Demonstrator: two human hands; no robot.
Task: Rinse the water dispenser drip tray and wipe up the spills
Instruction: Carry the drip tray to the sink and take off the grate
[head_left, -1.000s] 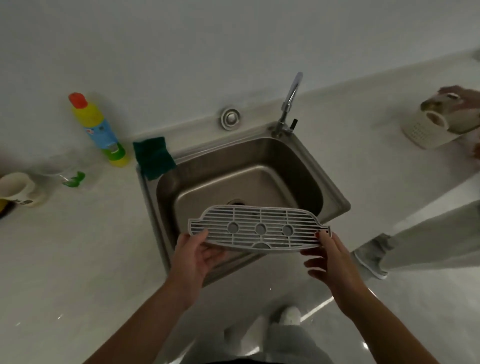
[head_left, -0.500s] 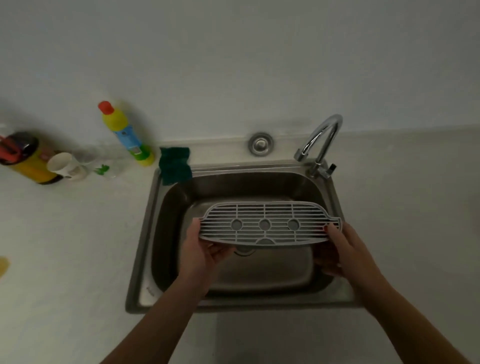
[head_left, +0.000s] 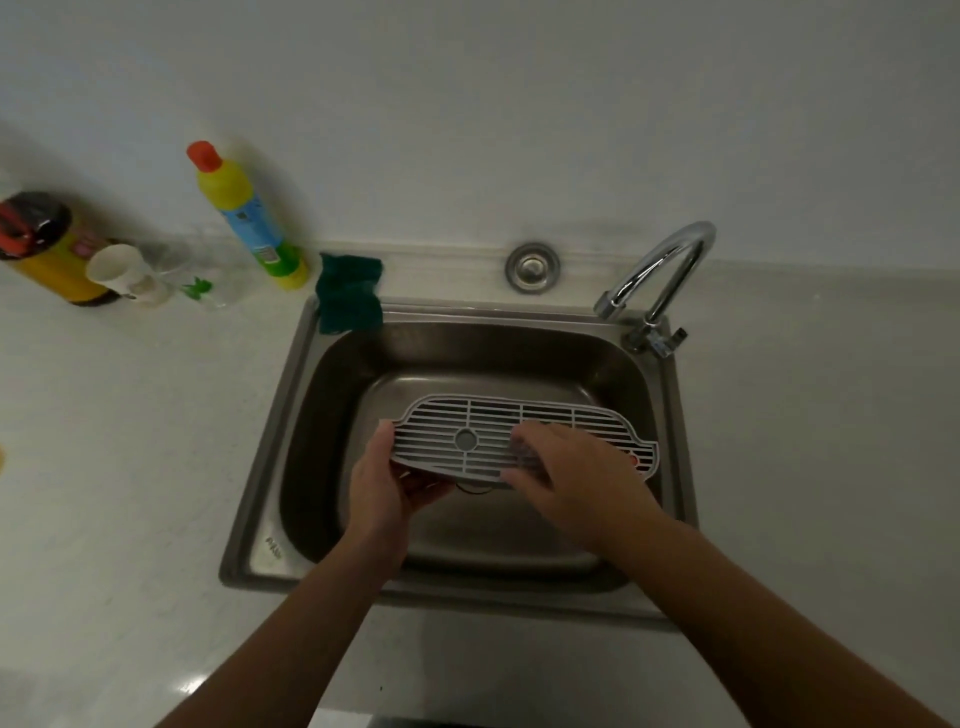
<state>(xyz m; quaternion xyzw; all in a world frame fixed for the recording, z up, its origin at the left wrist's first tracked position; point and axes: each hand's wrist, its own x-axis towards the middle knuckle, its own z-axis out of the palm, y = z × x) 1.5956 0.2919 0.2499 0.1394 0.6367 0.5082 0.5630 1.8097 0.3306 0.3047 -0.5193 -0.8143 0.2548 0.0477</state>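
Observation:
The grey slotted drip tray (head_left: 483, 426) hangs flat over the basin of the steel sink (head_left: 270, 457). My left hand (head_left: 387, 488) grips its left end, thumb on top and fingers underneath. My right hand (head_left: 571, 473) lies across the top of the tray's middle and right part, hiding two of its round holes; its fingers look blurred. The chrome tap (head_left: 660, 275) stands at the sink's back right corner with no water running. A dark green cloth (head_left: 349, 296) sits on the sink's back left corner.
A yellow detergent bottle (head_left: 244, 218) with a red cap stands against the wall left of the sink. Further left are a clear cup (head_left: 202, 275), a white paper cup (head_left: 124, 278) and a dark-lidded yellow jar (head_left: 49, 249). A round steel fitting (head_left: 532, 266) sits behind the sink on the pale counter (head_left: 119, 467).
My right hand left the tray's right end and moved onto its top surface. The tray sank a little lower over the basin, and my view drew closer to the sink.

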